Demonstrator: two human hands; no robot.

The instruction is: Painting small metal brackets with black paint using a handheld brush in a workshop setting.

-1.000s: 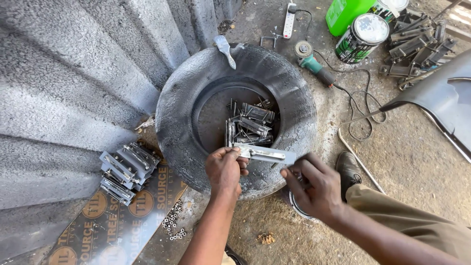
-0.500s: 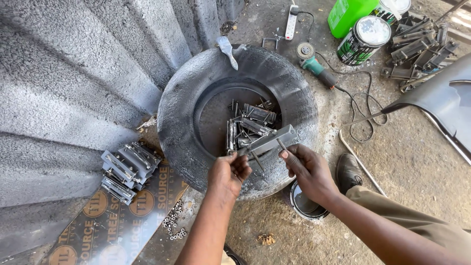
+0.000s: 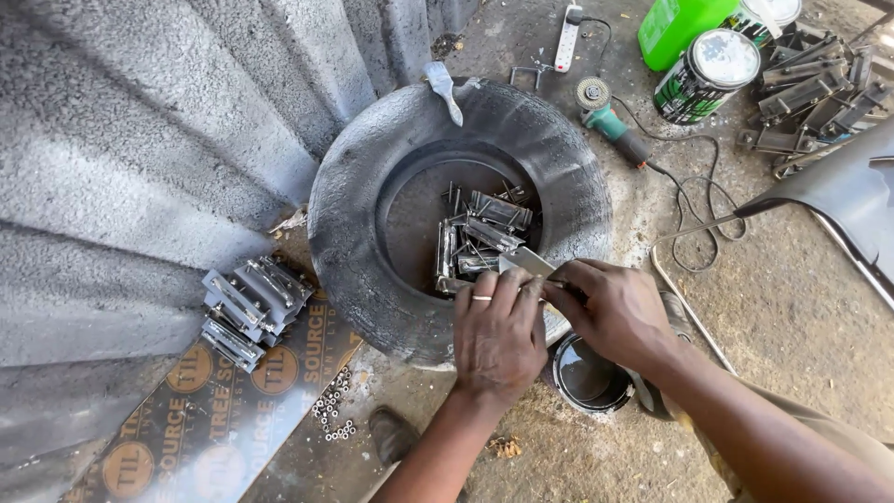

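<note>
Both hands together over the near rim of the grey paint-coated rubber tyre (image 3: 372, 186), lying flat on the ground. Left hand (image 3: 498, 331), ring on one finger, curled over the near end of a flat grey metal bracket (image 3: 527, 262); right hand (image 3: 615, 312) clenched on the same piece from the right. Bracket's long axis running from near-right to far-left, free end pointing far-left towards the tyre's hollow. Inside the hollow, a loose heap of grey metal brackets (image 3: 484, 233). Left of the tyre, a stack of painted hinge-like parts (image 3: 251, 303) on brown printed cardboard (image 3: 196, 419). Just near the hands, an open round paint tin (image 3: 587, 377). Far right, a teal angle grinder (image 3: 610, 126) with cable.
</note>
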